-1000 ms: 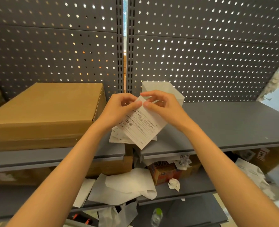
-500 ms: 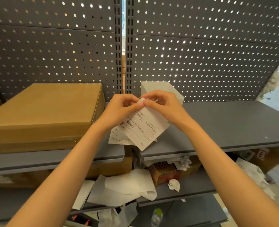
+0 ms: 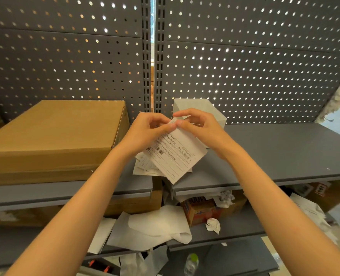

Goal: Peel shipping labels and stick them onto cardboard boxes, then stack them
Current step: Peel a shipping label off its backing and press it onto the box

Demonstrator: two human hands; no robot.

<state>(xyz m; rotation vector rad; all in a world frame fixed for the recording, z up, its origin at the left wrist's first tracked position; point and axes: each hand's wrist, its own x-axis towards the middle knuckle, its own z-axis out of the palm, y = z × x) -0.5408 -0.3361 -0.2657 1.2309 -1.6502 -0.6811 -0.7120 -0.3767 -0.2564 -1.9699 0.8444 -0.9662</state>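
I hold a white shipping label [image 3: 175,156] with black print and a barcode in front of me, tilted, above the shelf edge. My left hand [image 3: 145,130] and my right hand [image 3: 201,126] both pinch its top corner, fingertips touching. A small pile of further labels [image 3: 145,168] lies on the shelf beneath it. A large brown cardboard box [image 3: 53,140] sits closed on the grey shelf [image 3: 284,152] to the left. A small white box [image 3: 195,106] stands behind my right hand, partly hidden.
A perforated dark back panel [image 3: 244,66] rises behind the shelf. On the lower shelf lie discarded white backing sheets [image 3: 157,226], crumpled paper [image 3: 213,226], a printed carton [image 3: 201,212] and more cardboard boxes [image 3: 328,194]. A plastic bottle [image 3: 191,263] stands at the bottom.
Both hands have stayed at the label's top corner, and the label has shifted slightly. The fingertips have worked closer together at the corner.
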